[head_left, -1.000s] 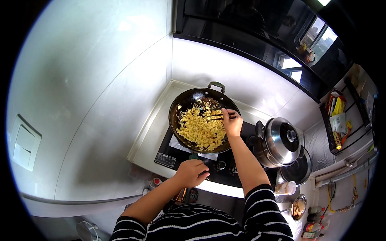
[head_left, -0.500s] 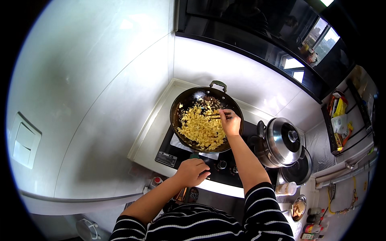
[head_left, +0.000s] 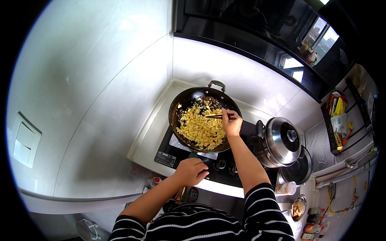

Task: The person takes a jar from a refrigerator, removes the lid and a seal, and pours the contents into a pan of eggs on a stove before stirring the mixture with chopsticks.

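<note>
On the black gas hob sits a large dark wok [head_left: 173, 116] full of small yellow pieces that look like scrambled egg [head_left: 199, 126]. My right hand [head_left: 231, 123] is over the wok's right side, closed around dark chopsticks [head_left: 215, 116]. Their tips point left, at the yellow pieces. In front of the wok, my left hand [head_left: 189, 172] is curled over the wok's near handle [head_left: 193, 154]. Only a short green stretch of that handle shows; the rest lies under the fingers. Opposite it, a loop handle [head_left: 217, 84] stands at the far rim.
Right of the wok stands a lidded steel pot [head_left: 283, 136], with a dark flat pan [head_left: 302, 170] beside it. Hob knobs [head_left: 221, 164] lie between my forearms. A jar [head_left: 286, 188] and a bowl [head_left: 298, 209] stand at the right. Tiled wall rises on the left; a dark range hood [head_left: 257, 48] hangs behind.
The chopsticks have turned slightly within the wok as my right hand shifted a little. My left hand keeps its place at the near handle.
</note>
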`<state>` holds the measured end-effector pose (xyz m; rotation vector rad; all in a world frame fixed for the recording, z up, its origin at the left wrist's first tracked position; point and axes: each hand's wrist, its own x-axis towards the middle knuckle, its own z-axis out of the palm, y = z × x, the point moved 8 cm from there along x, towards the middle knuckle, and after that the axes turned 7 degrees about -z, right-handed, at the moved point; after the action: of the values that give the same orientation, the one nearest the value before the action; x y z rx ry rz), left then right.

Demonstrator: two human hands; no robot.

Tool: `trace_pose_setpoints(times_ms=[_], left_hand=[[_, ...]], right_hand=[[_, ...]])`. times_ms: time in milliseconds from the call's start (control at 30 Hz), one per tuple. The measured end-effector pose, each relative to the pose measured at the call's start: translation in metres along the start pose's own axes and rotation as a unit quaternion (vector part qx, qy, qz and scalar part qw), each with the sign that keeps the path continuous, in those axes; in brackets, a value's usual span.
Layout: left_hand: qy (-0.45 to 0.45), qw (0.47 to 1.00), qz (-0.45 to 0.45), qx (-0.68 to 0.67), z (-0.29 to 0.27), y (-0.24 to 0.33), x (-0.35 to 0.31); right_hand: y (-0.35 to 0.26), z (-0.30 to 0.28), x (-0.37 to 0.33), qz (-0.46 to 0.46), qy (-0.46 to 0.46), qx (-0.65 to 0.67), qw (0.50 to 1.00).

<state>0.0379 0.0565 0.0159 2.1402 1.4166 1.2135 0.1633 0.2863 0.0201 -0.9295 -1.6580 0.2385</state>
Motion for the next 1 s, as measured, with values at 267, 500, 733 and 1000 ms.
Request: trace_pose_setpoints(times_ms=[267,500,733,1000], left_hand=[[0.007,1.000,0.000,0.000,-0.001,0.000,0.000],[0.013,1.000,0.000,0.003,-0.002,0.002,0.000],[0.013,1.000,-0.001,0.009,-0.003,0.002,-0.001],[0.006,1.000,-0.005,0.009,-0.001,0.001,0.000]], right_hand=[[0.022,-0.019,0.015,0.089,0.026,-0.007,0.996],[0.026,-0.010,0.009,0.078,0.004,-0.051,0.996],[0.028,-0.011,0.003,0.022,0.042,-0.073,0.996],[0.028,-0.025,0.003,0.046,0.040,-0.017,0.998]])
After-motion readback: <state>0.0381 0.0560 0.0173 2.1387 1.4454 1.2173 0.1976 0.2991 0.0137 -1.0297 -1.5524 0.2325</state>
